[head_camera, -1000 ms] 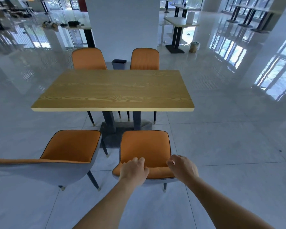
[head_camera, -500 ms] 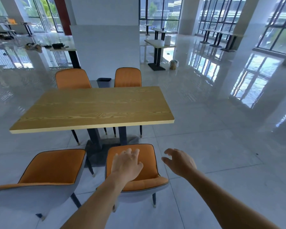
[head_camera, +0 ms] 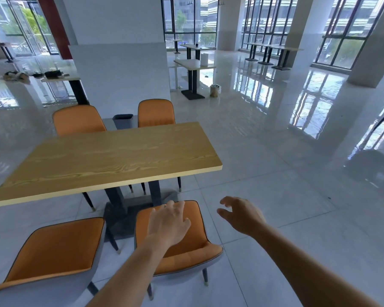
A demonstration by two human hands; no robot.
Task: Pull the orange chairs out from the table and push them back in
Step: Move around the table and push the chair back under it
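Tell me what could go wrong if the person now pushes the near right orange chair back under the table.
Neither hand has a grip: the left hand lies open over the seat of the chair, and the right hand hangs open beside it. A one-sided push may turn the chair.
Its legs may strike the dark table base.
It may bump the neighbouring chair, which stands close.

I have let go of the near orange padded chair's (head_camera: pixel 193 255) backrest: my left hand (head_camera: pixel 167 222) now hovers open above its seat, my right hand (head_camera: pixel 242 216) beside it.
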